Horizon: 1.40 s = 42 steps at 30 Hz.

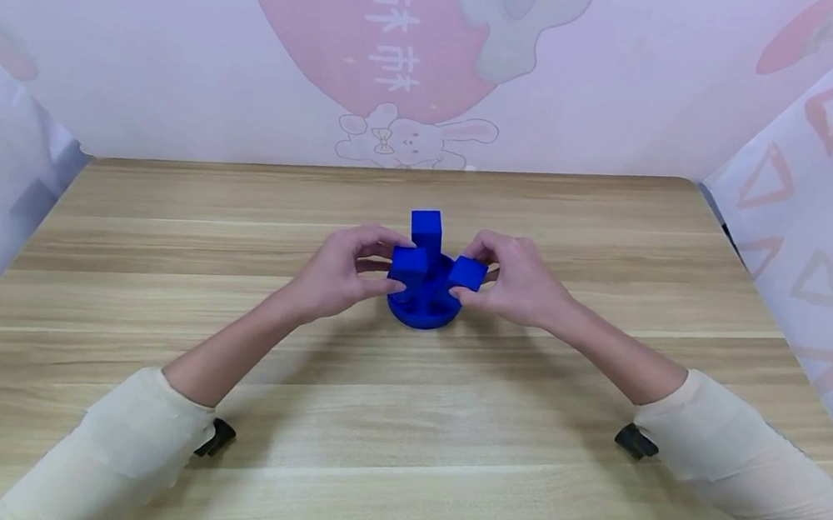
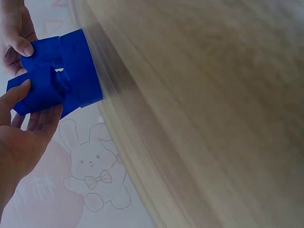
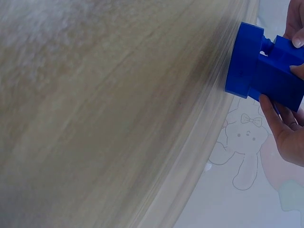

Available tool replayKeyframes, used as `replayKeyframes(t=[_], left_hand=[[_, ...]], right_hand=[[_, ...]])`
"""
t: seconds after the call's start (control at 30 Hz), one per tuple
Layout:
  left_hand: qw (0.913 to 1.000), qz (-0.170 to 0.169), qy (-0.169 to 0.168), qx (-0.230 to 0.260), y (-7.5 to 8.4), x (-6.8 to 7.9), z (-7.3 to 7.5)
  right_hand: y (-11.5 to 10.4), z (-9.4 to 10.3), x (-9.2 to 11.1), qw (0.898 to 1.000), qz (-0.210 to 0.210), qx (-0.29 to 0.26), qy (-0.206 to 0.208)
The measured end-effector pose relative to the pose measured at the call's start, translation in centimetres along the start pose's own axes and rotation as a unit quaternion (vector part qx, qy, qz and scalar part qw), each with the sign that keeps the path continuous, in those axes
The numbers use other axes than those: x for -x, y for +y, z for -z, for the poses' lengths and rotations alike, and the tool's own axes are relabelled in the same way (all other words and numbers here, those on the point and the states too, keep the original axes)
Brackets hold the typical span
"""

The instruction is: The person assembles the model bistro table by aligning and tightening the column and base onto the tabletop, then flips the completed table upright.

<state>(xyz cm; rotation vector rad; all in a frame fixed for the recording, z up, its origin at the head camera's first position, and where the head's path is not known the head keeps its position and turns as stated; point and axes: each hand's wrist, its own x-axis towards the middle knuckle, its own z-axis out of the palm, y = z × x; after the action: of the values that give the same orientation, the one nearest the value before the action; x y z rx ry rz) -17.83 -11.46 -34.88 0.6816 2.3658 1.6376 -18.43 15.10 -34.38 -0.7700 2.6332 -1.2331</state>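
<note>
A round blue base stands on the table with three square-topped blue blocks rising from it, like a three-jaw chuck. My left hand pinches the left blue block between thumb and fingers. On the other side, my right hand grips the right blue block, thumb in front and fingers behind. The rear blue block stands untouched and taller in the head view. In the left wrist view, a small threaded or ribbed part shows between block and base. The palms hide the blocks' outer sides.
The wood-grain table extends around the blue piece. Behind it rises a pale backdrop with a printed rabbit and strawberry; another printed sheet hangs at the right. Black wrist-camera mounts stick out beneath both cream sleeves.
</note>
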Motion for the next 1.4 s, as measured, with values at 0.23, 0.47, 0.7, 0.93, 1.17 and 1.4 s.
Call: replayKeyframes(t=[0.23, 0.47, 0.7, 0.93, 1.17, 1.4], left_hand=[[0.9983, -0.026, -0.030, -0.043, 0.3, 0.0, -0.1], [0.9938, -0.056, -0.048, -0.083, 0.4, 0.2, -0.1], [0.9869, -0.086, -0.051, -0.127, 0.4, 0.6, -0.6], [0.9773, -0.109, -0.045, -0.176, 0.6, 0.8, -0.9], [0.9768, -0.123, -0.065, -0.163, 0.6, 0.7, -0.2], [0.9744, -0.105, -0.105, -0.168, 0.6, 0.6, 1.2]], right_hand=[[0.0, 0.0, 0.0, 1.000, -0.002, -0.001, 0.002], [-0.2, 0.0, 0.1, 1.000, -0.003, 0.003, 0.005], [0.0, -0.1, 0.0, 1.000, 0.004, 0.005, 0.005], [0.1, -0.1, 0.0, 1.000, 0.002, 0.002, 0.004], [-0.1, 0.0, 0.0, 1.000, 0.002, -0.002, 0.004], [0.1, -0.2, 0.0, 1.000, -0.004, -0.008, 0.003]])
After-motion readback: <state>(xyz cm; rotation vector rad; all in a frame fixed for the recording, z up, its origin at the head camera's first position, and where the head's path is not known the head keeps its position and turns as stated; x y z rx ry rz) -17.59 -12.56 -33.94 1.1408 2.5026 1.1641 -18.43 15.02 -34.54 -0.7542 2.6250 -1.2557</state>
